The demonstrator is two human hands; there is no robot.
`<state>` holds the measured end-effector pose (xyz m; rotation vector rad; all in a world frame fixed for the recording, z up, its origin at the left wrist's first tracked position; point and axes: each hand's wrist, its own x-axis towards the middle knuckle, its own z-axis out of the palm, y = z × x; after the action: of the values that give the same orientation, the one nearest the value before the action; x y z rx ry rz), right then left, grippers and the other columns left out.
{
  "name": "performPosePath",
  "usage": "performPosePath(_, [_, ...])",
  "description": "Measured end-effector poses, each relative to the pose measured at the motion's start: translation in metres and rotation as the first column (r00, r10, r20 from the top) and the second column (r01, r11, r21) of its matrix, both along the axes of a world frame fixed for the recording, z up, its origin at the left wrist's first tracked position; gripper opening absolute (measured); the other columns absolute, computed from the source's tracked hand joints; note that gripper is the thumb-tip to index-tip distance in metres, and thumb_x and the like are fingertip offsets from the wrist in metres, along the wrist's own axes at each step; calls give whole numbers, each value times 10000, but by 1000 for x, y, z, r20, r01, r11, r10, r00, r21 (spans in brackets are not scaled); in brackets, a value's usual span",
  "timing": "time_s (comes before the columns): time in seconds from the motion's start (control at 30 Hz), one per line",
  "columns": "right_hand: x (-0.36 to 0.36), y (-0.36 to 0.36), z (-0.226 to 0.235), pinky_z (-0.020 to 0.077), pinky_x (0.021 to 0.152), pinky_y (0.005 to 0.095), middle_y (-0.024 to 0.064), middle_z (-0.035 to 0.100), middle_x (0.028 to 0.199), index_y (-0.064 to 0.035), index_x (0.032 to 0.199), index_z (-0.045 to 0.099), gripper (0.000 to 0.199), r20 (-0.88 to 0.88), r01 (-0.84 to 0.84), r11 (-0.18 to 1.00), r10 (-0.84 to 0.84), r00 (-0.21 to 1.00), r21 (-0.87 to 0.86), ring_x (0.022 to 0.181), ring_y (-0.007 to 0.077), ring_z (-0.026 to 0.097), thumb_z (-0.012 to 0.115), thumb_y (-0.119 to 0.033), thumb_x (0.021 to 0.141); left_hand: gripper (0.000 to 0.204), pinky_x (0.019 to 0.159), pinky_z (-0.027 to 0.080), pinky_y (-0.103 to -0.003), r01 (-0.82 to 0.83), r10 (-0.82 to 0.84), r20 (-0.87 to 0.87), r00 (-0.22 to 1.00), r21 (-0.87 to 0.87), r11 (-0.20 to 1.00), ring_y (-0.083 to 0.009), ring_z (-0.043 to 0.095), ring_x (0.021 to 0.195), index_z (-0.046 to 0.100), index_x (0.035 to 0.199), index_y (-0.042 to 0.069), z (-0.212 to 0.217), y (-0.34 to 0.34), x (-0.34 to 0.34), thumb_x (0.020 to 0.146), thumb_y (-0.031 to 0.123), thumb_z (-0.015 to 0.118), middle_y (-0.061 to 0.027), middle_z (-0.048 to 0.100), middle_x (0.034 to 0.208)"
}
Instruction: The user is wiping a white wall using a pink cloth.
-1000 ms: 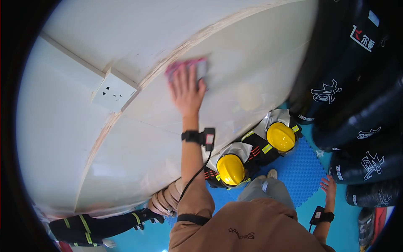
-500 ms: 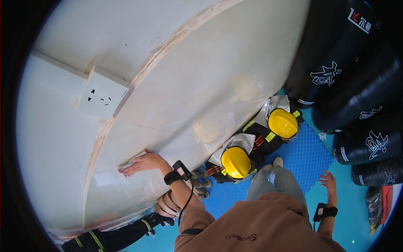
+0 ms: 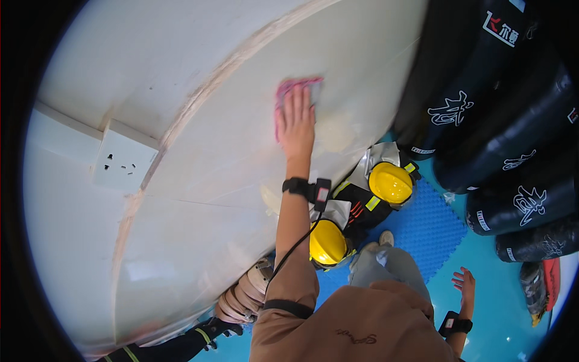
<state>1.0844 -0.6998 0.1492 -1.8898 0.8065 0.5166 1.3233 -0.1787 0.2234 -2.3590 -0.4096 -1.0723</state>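
My left hand [image 3: 297,128] is stretched up along a glossy cream wall panel [image 3: 205,181]. Under its flattened fingers lies a pink and greyish cloth [image 3: 316,88], pressed against the panel, with its edges showing beyond the fingertips. A strap with a small black box is around that wrist. My right hand [image 3: 465,286] hangs at my right side over the blue floor, its fingers apart and nothing in them; it wears a similar strapped box.
Two yellow helmets [image 3: 327,242] rest on dark gear along the wall's foot. Rolled beige hoses [image 3: 244,294] lie at lower left. Black punching bags [image 3: 512,136] stand at right. A white socket box [image 3: 125,158] juts from the wall. Blue matting [image 3: 431,232] covers part of the floor.
My left hand has swept the cloth up and to the right across the panel, and the arm is now straighter. The right hand stays low at my side, fingers still apart.
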Motion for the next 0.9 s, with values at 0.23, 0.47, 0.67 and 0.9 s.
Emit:
performPosePath(0.23, [-4,-6,7,415,666,320,127,562,920,-41,1120,414,508,41,7,1000,-7,999,2,723,195,554,282,-434,826,450,944,185,-361,33,-33,-59,998,1,999,-160,265,1163,330,1208,189,7,2,-3,797,352,410,8,293,1267])
performPosePath(0.47, [15,5,9,418,653,321,136,569,890,-34,1114,422,577,52,-69,998,68,996,10,710,198,556,240,-493,816,460,937,194,-439,-167,171,104,980,-43,985,-261,293,1144,428,1134,153,-29,60,-115,742,386,493,-97,347,1222])
performPosePath(0.67, [21,11,11,421,644,326,144,568,883,-30,1115,423,610,38,-129,991,130,991,-15,710,203,558,222,-517,807,568,942,183,-486,-406,411,32,911,-95,909,-387,266,1122,383,1128,55,-52,104,-232,688,362,567,-232,299,1203])
performPosePath(0.9, [19,12,6,421,636,326,147,570,862,-26,1098,438,647,-14,-135,990,135,991,-42,704,210,560,228,-553,786,676,965,99,-436,-491,576,288,765,-317,811,-401,45,1187,26,1216,-104,-51,121,-264,831,416,223,-291,2,1268])
